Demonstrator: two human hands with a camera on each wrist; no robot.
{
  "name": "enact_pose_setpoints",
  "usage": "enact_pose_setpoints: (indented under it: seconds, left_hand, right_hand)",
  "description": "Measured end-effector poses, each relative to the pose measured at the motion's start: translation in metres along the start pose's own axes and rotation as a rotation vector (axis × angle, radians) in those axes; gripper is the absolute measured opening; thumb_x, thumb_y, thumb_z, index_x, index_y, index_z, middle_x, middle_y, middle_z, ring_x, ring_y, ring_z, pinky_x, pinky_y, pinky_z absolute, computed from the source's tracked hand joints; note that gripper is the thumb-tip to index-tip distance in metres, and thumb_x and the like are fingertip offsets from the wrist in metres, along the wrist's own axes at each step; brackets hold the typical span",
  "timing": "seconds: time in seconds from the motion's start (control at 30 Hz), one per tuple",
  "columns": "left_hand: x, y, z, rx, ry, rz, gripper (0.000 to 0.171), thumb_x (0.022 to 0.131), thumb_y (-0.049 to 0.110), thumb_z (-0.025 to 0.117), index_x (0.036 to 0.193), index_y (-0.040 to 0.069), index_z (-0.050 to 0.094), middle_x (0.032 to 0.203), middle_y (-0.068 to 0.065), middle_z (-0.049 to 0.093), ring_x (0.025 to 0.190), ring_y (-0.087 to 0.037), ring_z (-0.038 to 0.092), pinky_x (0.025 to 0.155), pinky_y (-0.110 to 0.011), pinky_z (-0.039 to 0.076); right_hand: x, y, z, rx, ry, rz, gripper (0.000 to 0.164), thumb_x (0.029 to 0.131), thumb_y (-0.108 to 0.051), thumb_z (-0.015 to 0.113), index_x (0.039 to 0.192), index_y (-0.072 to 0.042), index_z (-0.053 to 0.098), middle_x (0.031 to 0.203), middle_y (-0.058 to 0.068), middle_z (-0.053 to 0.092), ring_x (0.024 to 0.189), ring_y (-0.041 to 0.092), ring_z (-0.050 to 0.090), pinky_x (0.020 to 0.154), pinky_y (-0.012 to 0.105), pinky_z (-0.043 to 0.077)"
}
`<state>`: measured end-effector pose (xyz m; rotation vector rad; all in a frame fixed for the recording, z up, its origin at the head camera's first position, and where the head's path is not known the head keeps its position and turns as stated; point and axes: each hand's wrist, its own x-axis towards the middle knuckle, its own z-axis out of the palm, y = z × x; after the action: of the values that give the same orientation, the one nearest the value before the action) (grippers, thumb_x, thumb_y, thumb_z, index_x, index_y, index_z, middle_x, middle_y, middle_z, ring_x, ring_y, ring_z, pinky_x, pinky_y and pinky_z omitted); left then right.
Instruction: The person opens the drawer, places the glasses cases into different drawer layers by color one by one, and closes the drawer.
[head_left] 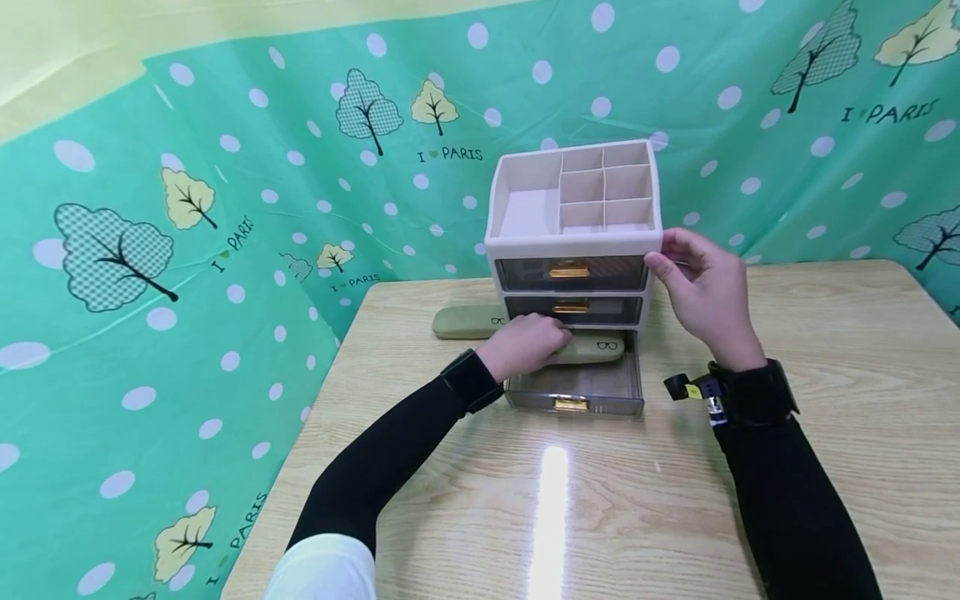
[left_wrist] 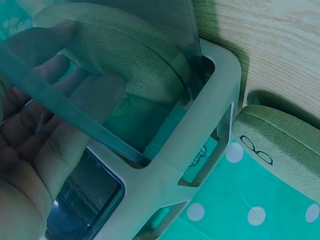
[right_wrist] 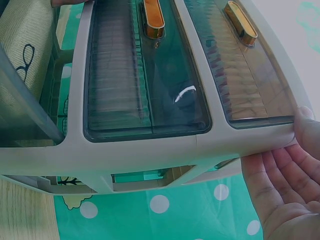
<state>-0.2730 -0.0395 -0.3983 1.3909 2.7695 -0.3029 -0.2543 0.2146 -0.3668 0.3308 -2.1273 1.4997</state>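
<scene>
A white desktop drawer organizer stands on the table with its bottom drawer pulled out. In that see-through drawer lies an olive-green glasses case with a small spectacles print. My left hand reaches over the drawer's left side and holds this case near its left end; in the left wrist view, thumb and fingers lie on either side of the case. My right hand grips the organizer's upper right edge, thumb on the front, fingers along the side, as the right wrist view shows.
A second green glasses case lies on the table, left of the organizer and partly behind it. The upper drawer and middle drawer are closed, with gold handles. Divided compartments top the organizer. Patterned green cloth hangs behind the wooden table.
</scene>
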Motion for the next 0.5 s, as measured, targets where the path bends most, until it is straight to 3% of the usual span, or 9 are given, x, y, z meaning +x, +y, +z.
enact_pose_setpoints:
  seconds: [0.5]
  left_hand:
    - [-0.0005,0.0020,0.0002,0.037,0.022,-0.023,0.006,0.099,0.015,0.069,0.099,0.013,0.075,0.096,0.000,0.072,0.081,-0.015,0.069,0.066,-0.028,0.060]
  right_hand:
    - [0.0004,0.0009,0.0010,-0.008,0.002,0.004,0.032,0.096,-0.015,0.073,0.124,-0.001,0.070,0.115,0.016,0.072,0.102,-0.001,0.065,0.091,0.015,0.053]
